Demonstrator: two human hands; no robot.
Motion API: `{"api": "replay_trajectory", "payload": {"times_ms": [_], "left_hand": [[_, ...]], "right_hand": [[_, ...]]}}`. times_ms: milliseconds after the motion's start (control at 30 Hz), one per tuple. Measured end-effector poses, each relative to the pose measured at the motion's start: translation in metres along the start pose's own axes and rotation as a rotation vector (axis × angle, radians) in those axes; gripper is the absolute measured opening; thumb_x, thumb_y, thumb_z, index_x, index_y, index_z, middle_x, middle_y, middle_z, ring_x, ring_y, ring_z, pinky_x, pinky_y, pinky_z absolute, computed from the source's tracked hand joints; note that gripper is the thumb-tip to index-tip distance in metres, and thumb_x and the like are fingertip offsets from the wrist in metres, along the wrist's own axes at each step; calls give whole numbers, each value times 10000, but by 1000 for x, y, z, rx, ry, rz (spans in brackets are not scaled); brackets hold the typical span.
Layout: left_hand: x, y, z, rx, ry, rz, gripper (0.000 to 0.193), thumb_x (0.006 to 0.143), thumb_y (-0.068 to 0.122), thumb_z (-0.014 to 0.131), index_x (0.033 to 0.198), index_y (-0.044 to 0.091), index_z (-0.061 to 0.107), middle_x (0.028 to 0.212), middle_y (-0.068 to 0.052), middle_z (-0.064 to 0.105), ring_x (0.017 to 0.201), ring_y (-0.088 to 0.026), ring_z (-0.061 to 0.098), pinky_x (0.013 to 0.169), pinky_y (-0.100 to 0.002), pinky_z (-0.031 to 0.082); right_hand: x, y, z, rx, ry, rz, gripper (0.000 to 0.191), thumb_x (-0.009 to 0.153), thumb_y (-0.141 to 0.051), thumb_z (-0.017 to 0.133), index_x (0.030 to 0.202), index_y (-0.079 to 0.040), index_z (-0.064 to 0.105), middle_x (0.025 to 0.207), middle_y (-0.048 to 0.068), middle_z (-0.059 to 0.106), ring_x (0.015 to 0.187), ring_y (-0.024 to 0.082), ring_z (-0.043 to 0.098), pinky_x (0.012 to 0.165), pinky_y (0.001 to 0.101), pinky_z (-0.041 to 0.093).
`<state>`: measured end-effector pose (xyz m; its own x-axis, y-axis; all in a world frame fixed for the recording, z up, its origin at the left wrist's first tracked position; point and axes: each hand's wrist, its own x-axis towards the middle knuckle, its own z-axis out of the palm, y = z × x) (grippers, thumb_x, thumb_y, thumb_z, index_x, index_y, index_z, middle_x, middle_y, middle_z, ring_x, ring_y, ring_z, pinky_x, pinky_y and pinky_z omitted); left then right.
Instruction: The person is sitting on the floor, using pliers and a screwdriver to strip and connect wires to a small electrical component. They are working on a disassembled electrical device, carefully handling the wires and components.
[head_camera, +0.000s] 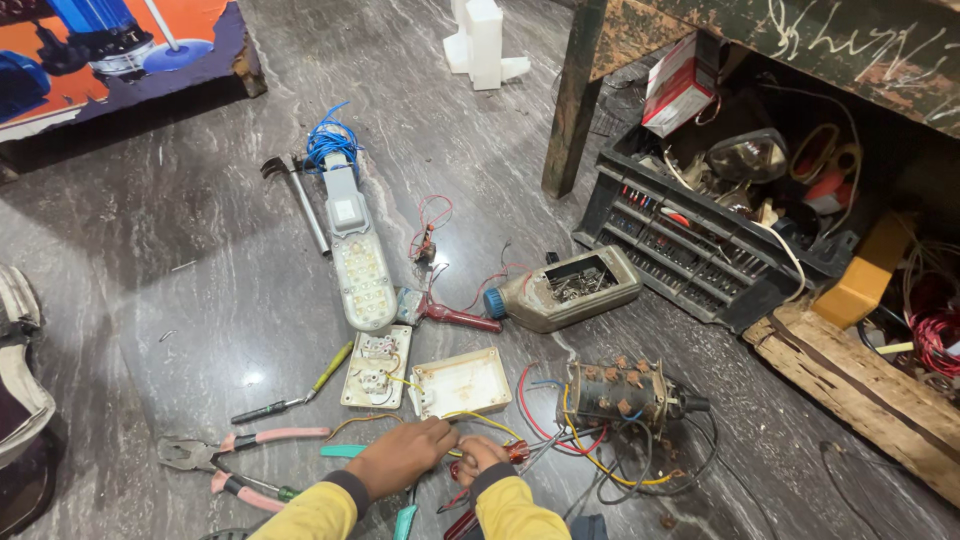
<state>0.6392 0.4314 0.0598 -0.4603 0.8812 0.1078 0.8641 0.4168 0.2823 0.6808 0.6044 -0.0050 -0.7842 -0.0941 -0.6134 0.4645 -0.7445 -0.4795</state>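
Note:
My left hand (402, 455) and my right hand (482, 457) meet low in the head view, both pinching thin yellow and red wires (480, 418) over the grey floor. The wires run up to an open cream switch box (460, 381) and right to a rusty rotary switch (622, 392) with several coloured leads. A switch plate (377, 367) with sockets lies just left of the box. Both sleeves are yellow. What exactly sits between the fingertips is hidden.
Pink-handled pliers (232, 452), a green-yellow screwdriver (295, 397), an LED street lamp (356, 247) with blue wire, a hammer (300, 200), a cut-open plastic can (568, 289) of screws. A black crate (700, 250) of parts and a wooden pallet (860, 385) sit under the table at right.

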Motion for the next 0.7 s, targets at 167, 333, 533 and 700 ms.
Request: {"api": "replay_trajectory", "payload": {"times_ms": [167,333,533,700], "left_hand": [[-6,17,12,-19,-25,10,276,862,60,596,1133,11,602,1067,-134,620,1041,-315,640,846,-415,519],[1,14,13,-13,-32,-4,232,816,45,623,1046,23,602,1077,-145,619,1059,-340,618,867,-434,507],[-1,27,11,-66,-20,-20,315,734,6,680,1037,22,595,1082,-154,611,1077,-363,604,879,-452,493],[3,30,10,-130,-33,-36,321,722,-25,684,1025,7,583,1076,-165,593,1065,-379,594,871,-460,491]], "right_hand": [[-15,7,-19,-87,51,56,83,874,-48,738,918,-47,668,575,-20,436,435,85,333,423,274,233],[-13,-1,-26,-147,-42,92,149,903,-124,774,932,-12,680,558,-13,429,428,88,327,425,281,229],[-18,1,-34,-213,-41,118,204,930,-202,770,942,-7,711,569,-18,444,438,74,339,419,256,225],[-14,-3,-38,-219,-45,141,171,948,-178,746,931,-13,702,591,-13,468,441,73,333,413,252,228]]}}
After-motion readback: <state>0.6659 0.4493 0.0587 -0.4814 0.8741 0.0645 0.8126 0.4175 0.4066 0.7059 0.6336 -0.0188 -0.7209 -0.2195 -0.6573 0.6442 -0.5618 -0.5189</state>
